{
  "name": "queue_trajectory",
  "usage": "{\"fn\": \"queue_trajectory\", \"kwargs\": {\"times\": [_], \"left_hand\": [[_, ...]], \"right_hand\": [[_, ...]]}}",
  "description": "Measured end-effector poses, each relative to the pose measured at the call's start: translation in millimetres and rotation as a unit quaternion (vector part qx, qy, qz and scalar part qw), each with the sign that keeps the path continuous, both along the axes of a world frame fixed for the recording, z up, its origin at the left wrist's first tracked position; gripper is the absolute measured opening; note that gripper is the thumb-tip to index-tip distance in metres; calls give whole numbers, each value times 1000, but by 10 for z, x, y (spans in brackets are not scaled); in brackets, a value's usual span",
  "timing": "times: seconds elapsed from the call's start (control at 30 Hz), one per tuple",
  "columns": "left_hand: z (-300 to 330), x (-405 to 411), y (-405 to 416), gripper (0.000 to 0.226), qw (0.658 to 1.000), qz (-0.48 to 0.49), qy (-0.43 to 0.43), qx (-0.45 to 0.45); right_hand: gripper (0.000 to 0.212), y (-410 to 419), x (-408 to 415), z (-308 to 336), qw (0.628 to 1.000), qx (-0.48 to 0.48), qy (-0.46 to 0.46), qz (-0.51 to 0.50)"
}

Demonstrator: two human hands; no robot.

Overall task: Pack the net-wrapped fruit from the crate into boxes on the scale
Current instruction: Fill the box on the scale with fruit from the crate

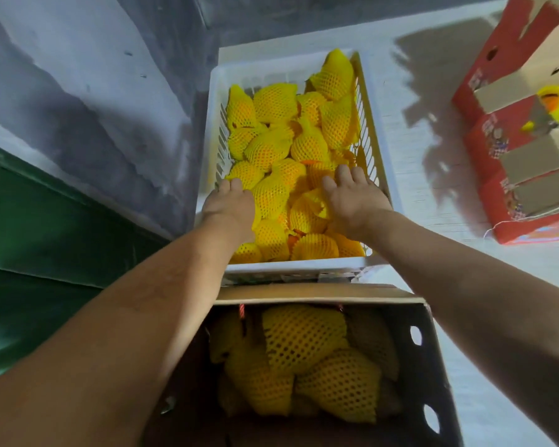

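White slatted plastic crate (299, 270), long axis running away from me: yellow foam-net-wrapped fruit (268, 195); my left hand (229, 208) and right hand (352, 198) palm-down on it, fingers loosely spread; brown cardboard box (433, 366) nearer me

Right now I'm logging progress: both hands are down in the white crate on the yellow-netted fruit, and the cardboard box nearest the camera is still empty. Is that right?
Not quite. The head view shows the cardboard box already holds several pieces of netted fruit. The rest stands: left hand and right hand are both on the fruit in the white crate.

Fruit (271, 146): yellow foam net sleeves, matt. Crate (380, 150) around the fingers (346, 175): smooth white plastic. Box (430, 359): matt cardboard.
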State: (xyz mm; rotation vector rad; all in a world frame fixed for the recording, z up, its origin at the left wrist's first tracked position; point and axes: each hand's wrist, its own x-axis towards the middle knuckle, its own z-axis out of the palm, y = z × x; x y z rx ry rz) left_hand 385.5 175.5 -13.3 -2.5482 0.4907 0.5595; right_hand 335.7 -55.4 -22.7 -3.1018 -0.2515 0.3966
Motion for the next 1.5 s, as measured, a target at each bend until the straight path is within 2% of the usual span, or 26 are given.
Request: {"fn": "queue_trajectory", "kwargs": {"times": [0.07,0.17,0.23,0.3,0.37,0.43,0.5,0.53,0.57,0.63,0.7,0.77,0.83,0.9,0.93,1.0,1.03,1.1,1.13,1.2,1.27,1.33,1.37,1.4,1.43,1.5], "left_hand": [[71,-33,24,87,998,-49,-42,11],[297,-129,27,81,989,-106,-101,-14],[509,-207,28,76,986,-58,-99,-123],[753,-310,29,76,952,19,-93,-290],[983,-507,55,78,882,83,-82,-457],[1183,-860,125,80,795,147,-54,-586],[1324,-1347,215,77,713,187,-25,-675],[1357,-1599,255,74,685,198,-20,-701],[1365,-1835,283,69,660,214,-15,-720],[1355,-2256,323,60,599,262,-2,-757],[1350,-2594,396,58,521,308,15,-796],[1376,-2815,526,66,474,341,37,-811],[1402,-2967,682,74,418,366,65,-829],[1426,-3107,820,75,342,390,92,-850],[1443,-3180,889,72,316,401,91,-855],[1445,-3326,1037,68,291,421,79,-855],[1438,-3395,1115,69,280,430,76,-855],[1422,-3514,1250,73,251,452,77,-852],[1412,-3568,1305,74,237,462,79,-851],[1412,-3661,1381,74,221,469,90,-850],[1427,-3729,1449,72,203,460,116,-857],[1446,-3777,1511,60,182,440,139,-868],[1447,-3803,1537,52,177,431,144,-873],[1440,-3831,1558,47,177,425,146,-876],[1426,-3850,1581,45,183,419,146,-877],[1395,-3882,1626,47,214,405,136,-878]], "right_hand": [[87,-24,-62,136,992,121,7,-38],[85,-83,-259,432,942,319,10,-105],[80,-91,-462,667,906,399,-6,-143],[74,-54,-707,893,874,448,-36,-186],[73,34,-982,1083,840,491,-75,-216],[65,210,-1314,1245,780,577,-93,-225],[41,468,-1679,1351,706,666,-93,-224],[29,618,-1854,1391,685,687,-93,-224],[19,763,-2010,1421,672,701,-93,-221],[16,997,-2250,1443,647,729,-89,-205],[29,1150,-2426,1473,627,752,-67,-189],[44,1266,-2586,1513,606,772,-37,-188],[48,1381,-2733,1538,593,781,-25,-194],[48,1492,-2861,1560,570,790,-40,-222],[45,1529,-2915,1562,548,798,-51,-245],[37,1551,-3029,1548,505,819,-58,-266],[37,1526,-3082,1535,496,829,-57,-253],[47,1469,-3164,1532,511,832,-57,-209],[51,1453,-3175,1533,544,813,-68,-196],[52,1478,-3107,1548,652,721,-130,-195],[68,1563,-2984,1576,757,603,-163,-192],[101,1670,-2893,1615,863,460,-95,-185],[111,1710,-2905,1649,899,389,-67,-187],[113,1747,-2951,1689,917,346,-69,-188],[109,1789,-3029,1736,919,341,-94,-175],[101,1887,-3239,1837,898,414,-106,-109]]}}
